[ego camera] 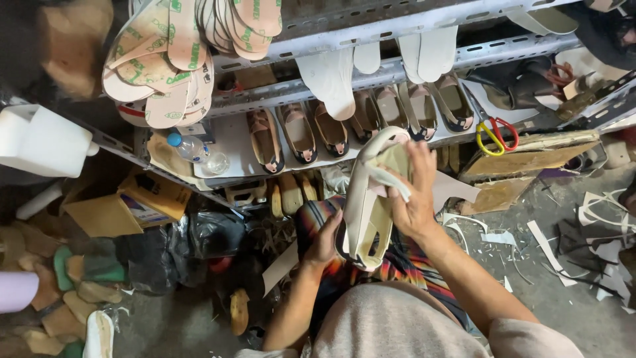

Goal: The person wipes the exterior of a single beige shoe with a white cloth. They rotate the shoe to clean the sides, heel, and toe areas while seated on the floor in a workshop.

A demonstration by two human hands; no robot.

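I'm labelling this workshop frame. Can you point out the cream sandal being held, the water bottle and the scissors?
cream sandal (368, 219), head view, on its strap side.
water bottle (190, 148), head view, on the clear body.
scissors (495, 134), head view, on the yellow and red handles.

Person seen from above: bare forearms, plain pale top, bright striped cloth at the lap.

The person wears a light beige-grey top of plain, soft-looking fabric, with no print or pattern showing; its short sleeves end near the elbows, so both forearms are bare down to the wrists. The left hand (323, 244) and the right hand (414, 199) are uncovered, with no gloves; no watch, ring or bracelet can be made out on either. Below the top, across the lap, lies a garment or cloth of many-coloured stripes in orange, red, yellow, dark blue and black, woven in bands. The head and face are out of view.
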